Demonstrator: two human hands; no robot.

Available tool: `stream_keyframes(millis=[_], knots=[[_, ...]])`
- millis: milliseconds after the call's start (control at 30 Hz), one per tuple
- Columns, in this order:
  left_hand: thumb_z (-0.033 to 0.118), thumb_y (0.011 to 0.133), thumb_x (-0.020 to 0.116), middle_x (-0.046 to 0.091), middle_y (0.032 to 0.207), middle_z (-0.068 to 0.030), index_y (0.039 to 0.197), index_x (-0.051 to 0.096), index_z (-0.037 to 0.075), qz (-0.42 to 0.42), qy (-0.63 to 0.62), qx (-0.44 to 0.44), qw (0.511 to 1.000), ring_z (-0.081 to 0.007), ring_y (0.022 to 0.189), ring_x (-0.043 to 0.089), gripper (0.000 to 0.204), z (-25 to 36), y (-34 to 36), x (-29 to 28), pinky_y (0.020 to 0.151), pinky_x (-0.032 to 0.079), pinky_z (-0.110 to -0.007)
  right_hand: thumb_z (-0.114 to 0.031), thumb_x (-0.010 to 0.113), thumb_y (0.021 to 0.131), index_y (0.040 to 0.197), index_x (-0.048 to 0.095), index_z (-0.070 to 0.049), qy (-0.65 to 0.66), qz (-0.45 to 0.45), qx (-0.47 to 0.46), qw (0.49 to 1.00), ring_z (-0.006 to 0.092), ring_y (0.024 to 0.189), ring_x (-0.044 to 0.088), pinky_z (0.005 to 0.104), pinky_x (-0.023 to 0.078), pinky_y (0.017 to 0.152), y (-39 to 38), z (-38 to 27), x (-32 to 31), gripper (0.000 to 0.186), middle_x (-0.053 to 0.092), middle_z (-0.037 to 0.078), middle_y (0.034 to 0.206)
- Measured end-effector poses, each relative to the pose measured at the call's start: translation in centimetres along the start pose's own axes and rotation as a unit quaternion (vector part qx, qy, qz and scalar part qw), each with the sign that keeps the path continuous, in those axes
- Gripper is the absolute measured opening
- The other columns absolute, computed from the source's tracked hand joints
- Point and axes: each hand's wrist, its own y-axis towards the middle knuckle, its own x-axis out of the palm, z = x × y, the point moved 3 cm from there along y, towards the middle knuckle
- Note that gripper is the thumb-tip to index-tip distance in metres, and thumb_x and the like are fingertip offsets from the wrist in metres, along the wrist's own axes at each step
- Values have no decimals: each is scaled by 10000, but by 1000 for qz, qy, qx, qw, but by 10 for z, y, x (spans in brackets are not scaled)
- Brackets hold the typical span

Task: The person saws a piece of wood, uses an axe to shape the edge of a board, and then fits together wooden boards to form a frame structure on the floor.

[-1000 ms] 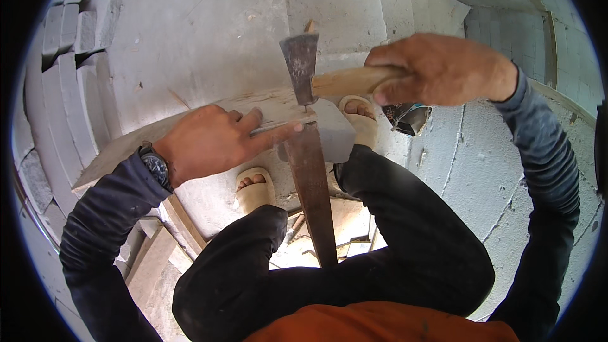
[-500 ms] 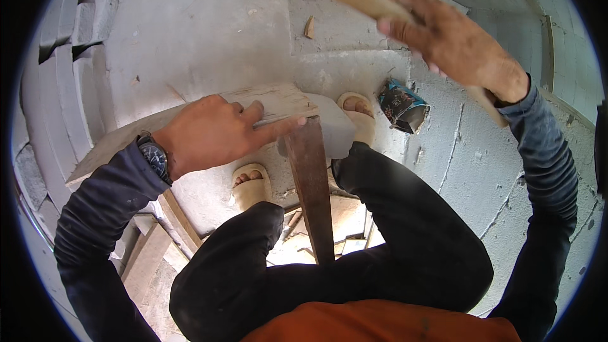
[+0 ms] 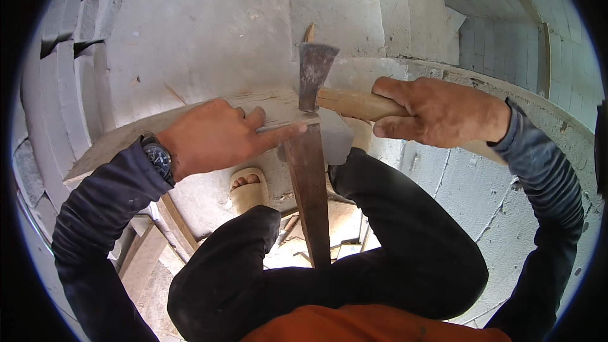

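Note:
At the centre, a pale wooden board (image 3: 130, 135) meets the top of a dark brown timber (image 3: 307, 190) that slopes down between my legs. My left hand (image 3: 215, 137) lies over the board, index finger stretched to the timber's top, other fingers bent, thumb hidden. In my right hand (image 3: 446, 114) is the light wooden handle of a hatchet-like tool, whose dark metal head (image 3: 315, 69) is down at the joint, apparently touching it; any nail there is too small to tell. A pale grey piece (image 3: 335, 139) sits just behind the joint.
Grey blocks (image 3: 85, 95) are stacked along the left. A pale block wall or ledge (image 3: 494, 228) runs at right. Under the board are my sandalled foot (image 3: 247, 190) and loose wood pieces (image 3: 152, 247). A small wood chip (image 3: 310, 31) lies beyond the tool head.
The tool was down at the joint a second ago, rose up and right half a second ago, and has come down again. My left hand has stayed on the board.

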Motion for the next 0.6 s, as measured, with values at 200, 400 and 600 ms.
stream_keyframes(millis=[200,400,600], knots=[[148,907,648,672,1094,-127,1693,298,238,-10,-9,-8,1000,-206,614,680,866,-1,4,3,560,588,-340,-486,637,1036,1317,604,1,72,-90,81,990,400,992,725,493,557,901,8,3,-16,563,721,259,1036],[150,907,657,669,1145,-146,1679,331,271,-31,-13,-24,999,-219,668,709,847,4,5,-4,596,604,-343,-475,659,1021,1267,611,45,202,53,206,956,270,716,707,380,619,741,38,81,-24,577,708,151,925],[145,909,655,674,1227,-160,1670,350,240,-3,3,-38,999,-244,728,731,825,8,8,0,669,616,-356,-469,652,1021,1357,507,77,316,154,226,909,294,725,732,426,606,717,58,122,61,658,714,199,930]])
